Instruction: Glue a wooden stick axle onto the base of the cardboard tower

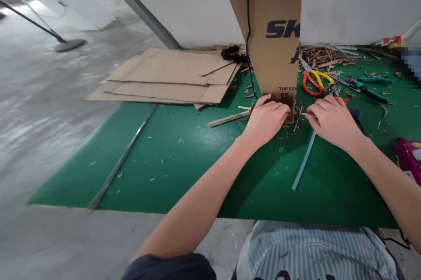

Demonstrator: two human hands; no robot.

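Note:
At the foot of a tall cardboard piece with dark printing (279, 65), my left hand (268, 120) is closed, its fingertips on a small brown structure (290, 113) with ragged bits around it. Just to the right, my right hand (335, 118) is closed too, thumb and finger pinching a thin pale strip (304, 114) that points at the structure. From beneath the right hand a translucent stick (304, 161) slants toward me. Part of a blue tool (354, 113) shows behind that hand; the rest is hidden. A flat wooden stick (226, 119) lies left of my left hand.
Scissors with red and yellow handles (312, 83) and teal-handled pliers (371, 85) lie behind my right hand. Cardboard sheets (164, 69) are stacked back left. Brown scraps (324, 55) pile by the wall. A dark cable (248, 21) hangs down the cardboard. A magenta object (408, 155) sits far right.

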